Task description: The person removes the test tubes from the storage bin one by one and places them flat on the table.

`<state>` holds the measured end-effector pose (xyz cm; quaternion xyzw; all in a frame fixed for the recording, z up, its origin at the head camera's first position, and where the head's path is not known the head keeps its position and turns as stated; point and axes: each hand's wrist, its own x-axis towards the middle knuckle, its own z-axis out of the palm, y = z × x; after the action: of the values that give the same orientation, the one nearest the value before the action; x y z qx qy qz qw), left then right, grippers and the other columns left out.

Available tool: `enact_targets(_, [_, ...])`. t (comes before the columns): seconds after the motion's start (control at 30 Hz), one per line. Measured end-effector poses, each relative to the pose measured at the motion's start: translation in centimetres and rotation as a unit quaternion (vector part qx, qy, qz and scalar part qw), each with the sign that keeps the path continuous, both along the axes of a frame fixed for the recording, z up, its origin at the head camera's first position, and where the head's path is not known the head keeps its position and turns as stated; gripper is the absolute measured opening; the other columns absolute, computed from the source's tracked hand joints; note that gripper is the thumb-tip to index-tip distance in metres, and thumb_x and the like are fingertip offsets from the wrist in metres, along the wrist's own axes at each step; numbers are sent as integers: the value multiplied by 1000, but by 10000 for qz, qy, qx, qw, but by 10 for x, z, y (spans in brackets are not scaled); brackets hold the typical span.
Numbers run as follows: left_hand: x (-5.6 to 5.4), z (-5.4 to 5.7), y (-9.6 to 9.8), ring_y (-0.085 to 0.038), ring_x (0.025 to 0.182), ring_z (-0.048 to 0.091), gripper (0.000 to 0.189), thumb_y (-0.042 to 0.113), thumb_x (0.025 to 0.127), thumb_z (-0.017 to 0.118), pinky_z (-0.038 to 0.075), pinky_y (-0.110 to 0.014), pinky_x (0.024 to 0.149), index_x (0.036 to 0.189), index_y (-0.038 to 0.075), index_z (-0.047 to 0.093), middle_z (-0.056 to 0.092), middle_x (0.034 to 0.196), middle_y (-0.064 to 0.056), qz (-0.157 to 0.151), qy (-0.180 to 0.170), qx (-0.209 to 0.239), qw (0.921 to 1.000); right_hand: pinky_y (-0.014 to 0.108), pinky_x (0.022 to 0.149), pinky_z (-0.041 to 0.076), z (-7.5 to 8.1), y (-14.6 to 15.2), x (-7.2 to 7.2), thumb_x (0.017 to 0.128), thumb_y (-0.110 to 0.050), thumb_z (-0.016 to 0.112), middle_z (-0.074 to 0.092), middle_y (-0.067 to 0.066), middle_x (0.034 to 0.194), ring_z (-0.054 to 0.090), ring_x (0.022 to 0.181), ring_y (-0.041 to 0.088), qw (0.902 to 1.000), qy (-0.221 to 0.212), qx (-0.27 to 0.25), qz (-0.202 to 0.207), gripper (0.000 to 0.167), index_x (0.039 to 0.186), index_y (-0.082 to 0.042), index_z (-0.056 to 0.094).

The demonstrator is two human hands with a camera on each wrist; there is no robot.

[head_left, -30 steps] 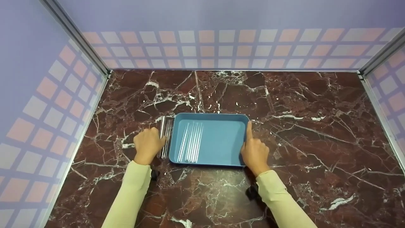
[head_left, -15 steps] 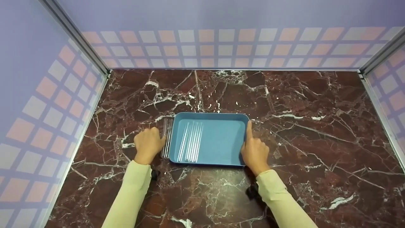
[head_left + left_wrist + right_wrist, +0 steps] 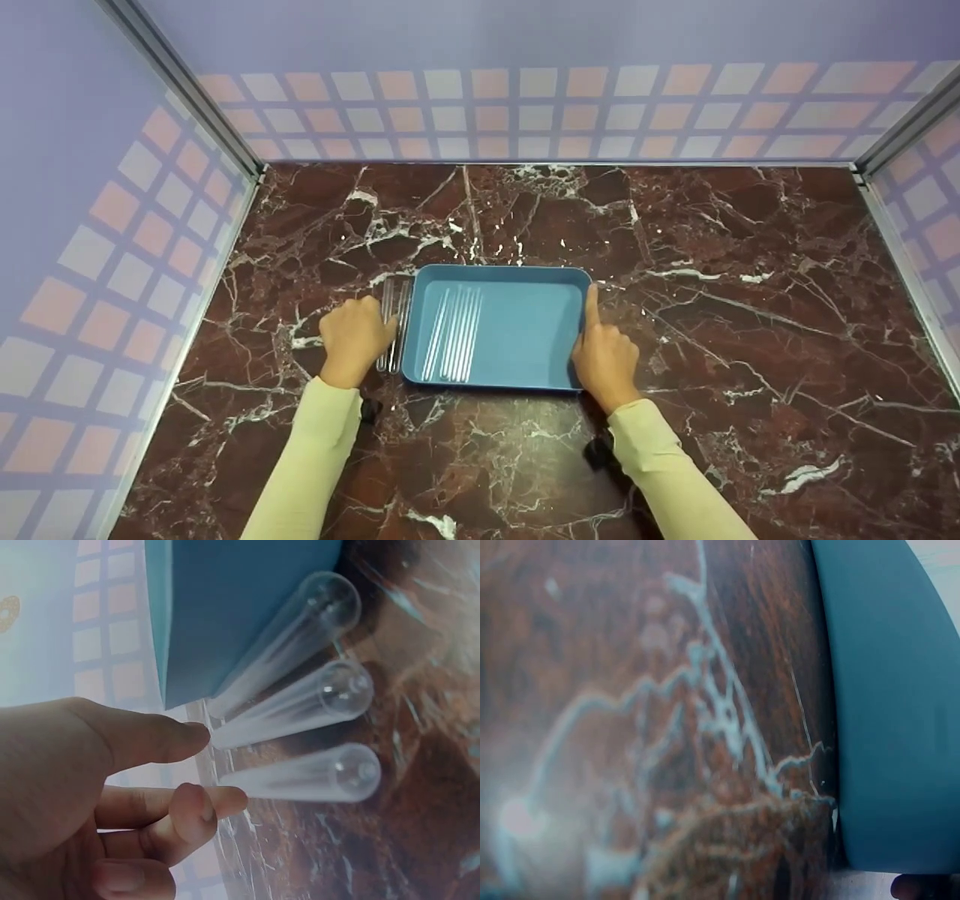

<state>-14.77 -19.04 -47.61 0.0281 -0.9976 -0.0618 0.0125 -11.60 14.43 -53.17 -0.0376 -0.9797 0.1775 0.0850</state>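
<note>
Three clear test tubes (image 3: 346,774) lie on the tabletop along the left side of a blue tray (image 3: 540,330); their rounded ends face the person. My left hand (image 3: 355,337) is beside them. In the left wrist view its thumb tip meets the middle tube and its index fingertip sits at the lowest one, with a gap between these two fingers. My right hand (image 3: 606,364) holds the tray's right rim, index finger straight along it; the right wrist view shows mostly the tray's outer wall (image 3: 900,720). More clear tubes (image 3: 459,334) lie side by side in the tray's left half.
The tabletop (image 3: 750,337) is dark red marble with white veins. Tiled-pattern panels stand at the back (image 3: 495,105), left (image 3: 127,210) and right (image 3: 930,202).
The loose tubes at the left hand shift sideways, drawing closer to the tray and together, then spreading slightly apart. Both hands, the tray and the tubes in it stay nearly in place.
</note>
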Motion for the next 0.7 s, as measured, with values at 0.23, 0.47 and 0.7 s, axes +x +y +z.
enact_targets(0.23, [4,3,6,-36,52,60,45,35,85,78,44,-48,46,61,6,53,61,60,-18,-127,472,131,9987,55,52,47,1,1,-1,93,-10,59,66,26,72,64,60,45,9999,-124,-81,-41,72,160,-11,32])
enact_targets(0.47, [6,7,10,-26,46,48,55,37,86,79,34,-41,43,54,18,38,46,52,-5,-186,500,268,9982,58,54,49,0,1,0,91,-10,60,68,27,74,65,62,47,10000,18,-51,-27,72,158,-10,35])
enact_targets(0.7, [10,8,14,-38,52,61,32,33,85,80,42,-48,43,76,7,64,66,65,-19,-407,653,336,9965,56,53,48,1,0,0,92,-10,60,67,25,72,64,60,45,9999,-62,-73,-50,73,159,-11,33])
